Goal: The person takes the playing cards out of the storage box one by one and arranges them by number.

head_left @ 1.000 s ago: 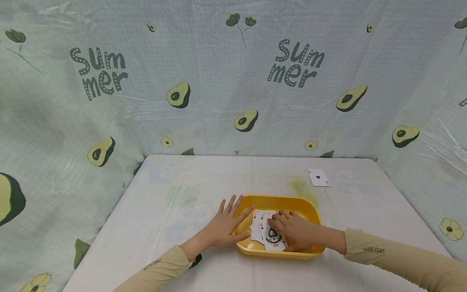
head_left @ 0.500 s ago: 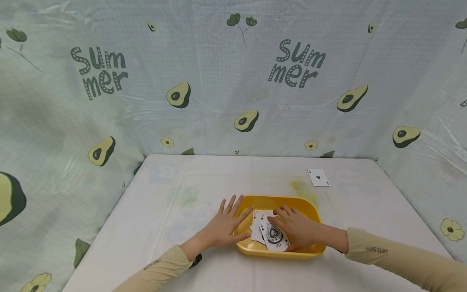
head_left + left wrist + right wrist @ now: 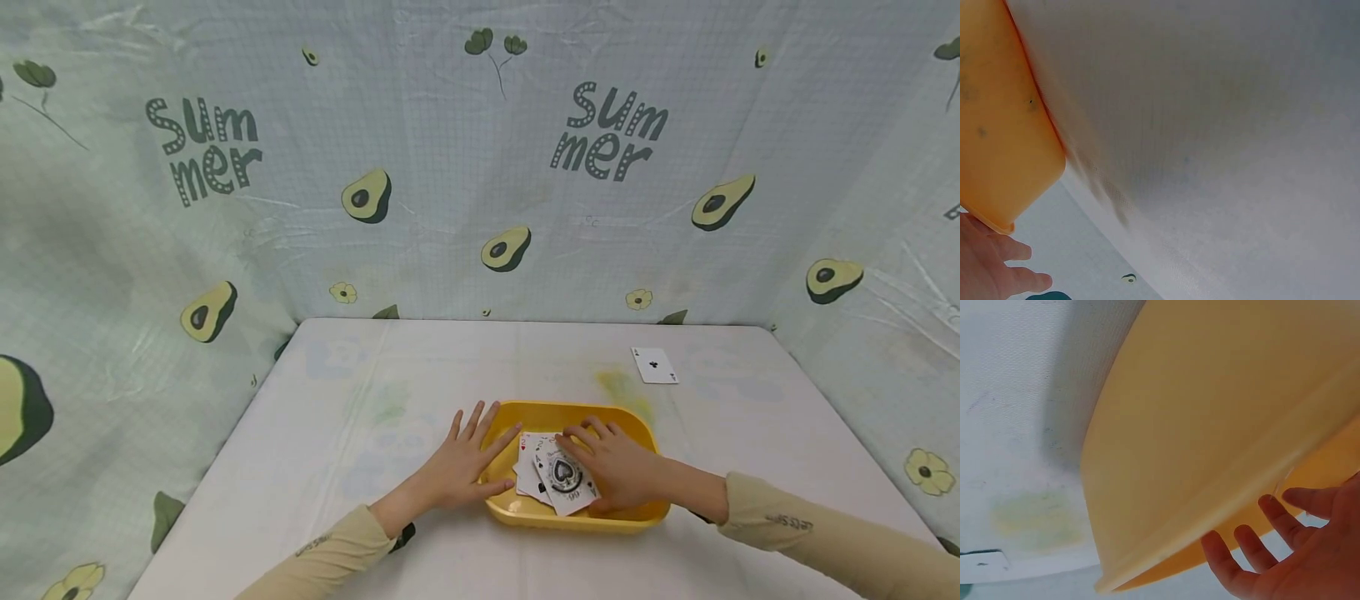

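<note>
A yellow plastic tray [image 3: 525,518] stands near the table's front with several playing cards [image 3: 527,477] overlapping inside. On top lies an ace of spades [image 3: 564,492] with a large ornate spade. My right hand [image 3: 618,471] is inside the tray, pinching this ace along its right side, with the thumb at the near corner and fingers at the far end. My left hand [image 3: 461,473], fingers spread, rests on the tray's left rim. The right wrist view has the tray's outer wall [image 3: 1197,425] and my bent fingers [image 3: 1222,559]; the cards are hidden there.
One ace of clubs [image 3: 663,373] lies face up on the white table [image 3: 450,358], behind the tray to the right. A hanging cloth printed with avocados [image 3: 506,248] stands behind and at both sides of the table.
The right hand has shifted slightly to the right, and the ace of spades has slid and turned a little with it. The left hand and the tray stay put.
</note>
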A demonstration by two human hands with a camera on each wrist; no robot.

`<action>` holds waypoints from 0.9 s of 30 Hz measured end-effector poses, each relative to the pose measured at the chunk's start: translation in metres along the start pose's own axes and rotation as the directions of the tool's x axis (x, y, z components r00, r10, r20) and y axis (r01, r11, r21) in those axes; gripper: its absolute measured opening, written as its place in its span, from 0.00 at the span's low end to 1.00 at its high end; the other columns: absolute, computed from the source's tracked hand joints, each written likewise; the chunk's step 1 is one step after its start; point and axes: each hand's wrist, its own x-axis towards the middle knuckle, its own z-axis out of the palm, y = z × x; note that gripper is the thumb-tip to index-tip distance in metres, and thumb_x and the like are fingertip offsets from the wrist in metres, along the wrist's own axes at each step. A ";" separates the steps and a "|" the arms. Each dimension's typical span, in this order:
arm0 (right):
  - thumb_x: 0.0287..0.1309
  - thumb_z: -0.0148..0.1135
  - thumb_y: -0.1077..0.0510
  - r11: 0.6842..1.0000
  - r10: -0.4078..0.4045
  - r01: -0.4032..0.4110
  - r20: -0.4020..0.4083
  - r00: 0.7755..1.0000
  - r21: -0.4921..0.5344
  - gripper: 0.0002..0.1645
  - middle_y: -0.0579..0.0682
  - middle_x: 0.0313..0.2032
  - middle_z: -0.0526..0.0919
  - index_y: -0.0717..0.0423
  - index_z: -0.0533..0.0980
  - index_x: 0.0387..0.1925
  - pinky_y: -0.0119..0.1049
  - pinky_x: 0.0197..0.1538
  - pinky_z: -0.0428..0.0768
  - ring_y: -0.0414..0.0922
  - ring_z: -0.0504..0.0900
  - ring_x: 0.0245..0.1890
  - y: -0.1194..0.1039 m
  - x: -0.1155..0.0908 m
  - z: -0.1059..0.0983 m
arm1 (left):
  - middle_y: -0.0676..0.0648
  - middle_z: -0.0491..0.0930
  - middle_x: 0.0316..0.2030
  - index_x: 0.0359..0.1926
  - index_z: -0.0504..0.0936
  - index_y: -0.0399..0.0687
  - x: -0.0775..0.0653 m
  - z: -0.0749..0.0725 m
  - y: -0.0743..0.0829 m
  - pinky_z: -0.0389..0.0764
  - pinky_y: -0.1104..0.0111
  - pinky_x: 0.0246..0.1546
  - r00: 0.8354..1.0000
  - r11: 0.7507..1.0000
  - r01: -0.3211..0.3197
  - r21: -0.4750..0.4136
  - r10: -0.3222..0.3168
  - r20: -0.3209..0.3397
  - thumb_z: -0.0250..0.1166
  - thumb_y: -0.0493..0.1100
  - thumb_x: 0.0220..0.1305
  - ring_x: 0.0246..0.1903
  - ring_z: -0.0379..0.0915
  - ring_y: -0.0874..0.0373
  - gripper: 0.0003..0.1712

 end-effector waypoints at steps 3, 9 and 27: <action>0.37 0.63 0.31 0.999 0.024 -0.025 0.012 1.000 0.034 0.55 0.51 0.60 0.63 0.53 0.57 0.64 0.51 0.55 0.66 0.53 0.60 0.57 0.000 -0.003 -0.003 | 0.41 0.33 0.70 0.69 0.42 0.63 0.000 0.000 0.000 0.44 0.42 0.62 1.000 1.000 -0.001 -0.003 0.001 0.001 0.41 0.69 0.59 0.68 0.33 0.40 0.41; 0.37 0.65 0.35 0.995 0.063 -0.061 -0.013 0.998 0.075 0.54 0.51 0.61 0.64 0.53 0.57 0.64 0.55 0.58 0.61 0.54 0.59 0.59 0.002 -0.007 -0.008 | 0.41 0.33 0.70 0.69 0.41 0.64 0.000 0.000 0.000 0.43 0.42 0.62 1.000 1.000 -0.003 -0.013 0.003 0.005 0.42 0.68 0.59 0.68 0.31 0.40 0.41; 0.34 0.66 0.35 0.998 0.045 -0.056 -0.232 0.972 -0.042 0.54 0.50 0.59 0.66 0.55 0.60 0.62 0.49 0.47 0.67 0.52 0.61 0.54 0.016 -0.015 -0.012 | 0.39 0.37 0.69 0.69 0.42 0.63 0.001 0.001 -0.001 0.45 0.41 0.61 1.000 1.000 -0.003 0.003 0.003 -0.008 0.41 0.69 0.59 0.67 0.36 0.38 0.41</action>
